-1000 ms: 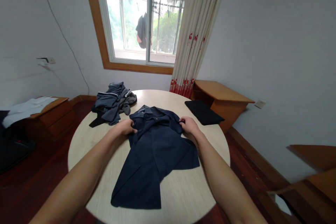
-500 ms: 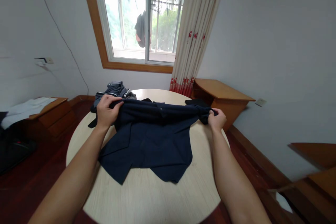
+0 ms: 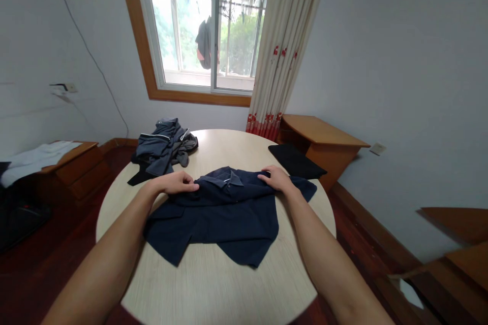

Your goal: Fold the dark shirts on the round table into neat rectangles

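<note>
A navy collared shirt [image 3: 229,218] lies on the round table, its lower part spread toward me and its upper part folded over in loose ridges. The grey-edged collar [image 3: 231,180] shows near the far edge of the fold. My left hand [image 3: 176,183] is closed on the cloth left of the collar, thumb pointing inward. On the other side, my right hand [image 3: 280,179] is closed on the shirt, thumb and fingers at the fabric. One sleeve sticks out beyond the right hand. Part of the shirt under each hand is hidden.
Crumpled grey clothes [image 3: 163,142] sit at the table's far left, and a folded black cloth [image 3: 296,161] at its far right. The pale round table [image 3: 221,289] stands near a wooden desk [image 3: 324,132]. Behind are a window and a curtain [image 3: 285,51].
Both hands have moved inward, toward the collar. The stretched upper part of the shirt has come down onto the table, and the collar and the black cloth now show more fully.
</note>
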`<state>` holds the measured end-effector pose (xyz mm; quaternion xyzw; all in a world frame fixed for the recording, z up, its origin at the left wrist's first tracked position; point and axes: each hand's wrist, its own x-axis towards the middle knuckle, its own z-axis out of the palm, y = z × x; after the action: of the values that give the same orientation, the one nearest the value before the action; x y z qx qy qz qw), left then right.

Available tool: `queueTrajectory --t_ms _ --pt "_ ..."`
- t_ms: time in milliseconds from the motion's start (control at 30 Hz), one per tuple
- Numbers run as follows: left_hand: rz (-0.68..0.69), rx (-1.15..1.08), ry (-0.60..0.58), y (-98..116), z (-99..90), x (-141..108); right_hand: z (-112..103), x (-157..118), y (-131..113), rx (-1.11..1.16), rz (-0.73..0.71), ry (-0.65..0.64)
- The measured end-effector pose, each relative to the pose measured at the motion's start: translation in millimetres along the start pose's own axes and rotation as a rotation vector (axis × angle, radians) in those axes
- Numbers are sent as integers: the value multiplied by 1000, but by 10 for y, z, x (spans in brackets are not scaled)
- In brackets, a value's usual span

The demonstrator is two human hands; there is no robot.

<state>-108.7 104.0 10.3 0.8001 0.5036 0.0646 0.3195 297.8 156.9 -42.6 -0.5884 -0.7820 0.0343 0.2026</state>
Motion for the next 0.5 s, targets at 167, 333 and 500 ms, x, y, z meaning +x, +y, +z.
queueTrajectory --t_ms 167,333,500 --pt "-20 37 64 147 109 49 -43 -52 1 44 13 -87" --pt "79 105 167 224 175 116 -136 -110 10 114 25 155" --pt "76 297 565 221 79 53 -285 -168 14 189 99 566"
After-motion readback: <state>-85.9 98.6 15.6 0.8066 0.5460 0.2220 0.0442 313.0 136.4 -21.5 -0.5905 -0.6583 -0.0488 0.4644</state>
